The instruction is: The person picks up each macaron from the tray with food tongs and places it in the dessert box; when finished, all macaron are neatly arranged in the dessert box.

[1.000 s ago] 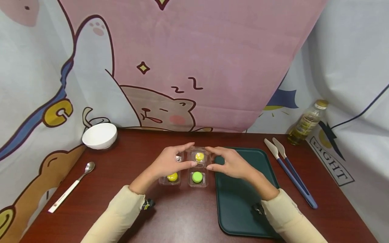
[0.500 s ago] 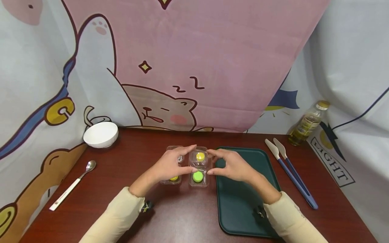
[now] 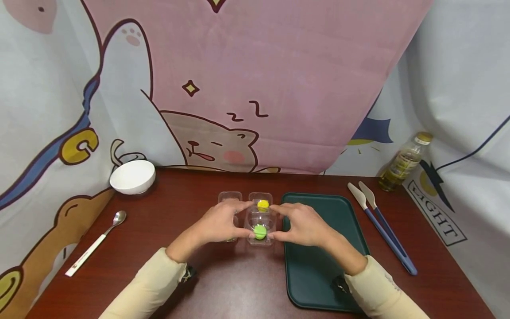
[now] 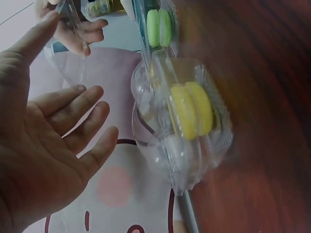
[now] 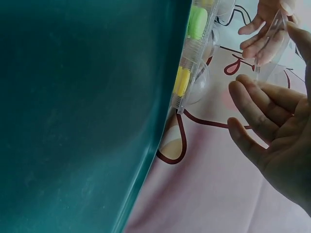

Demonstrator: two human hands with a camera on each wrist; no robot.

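Between my two hands hangs a clear plastic container piece [image 3: 260,216], held over the boxes on the table. My left hand [image 3: 221,221] holds its left edge between thumb and fingertips, the lower fingers spread. At the opposite edge my right hand [image 3: 303,223] grips it the same way. Under it are clear boxes with a green macaron [image 3: 260,231] and a yellow macaron [image 3: 263,205]. Another clear box [image 3: 229,195] stands to their left, partly hidden by the left hand. The left wrist view shows a yellow macaron [image 4: 192,110] and a green macaron [image 4: 159,27] inside their boxes.
A dark green tray [image 3: 318,274] lies right beside the boxes, under the right forearm. Blue-handled tongs [image 3: 384,232] and an oil bottle [image 3: 404,164] are farther right. On the left are a white bowl [image 3: 133,177] and a spoon [image 3: 95,244].
Both hands have moved nearer to the person with the clear container piece, from over the yellow macaron towards the green one. The tray, bowl, spoon and tongs stay put.
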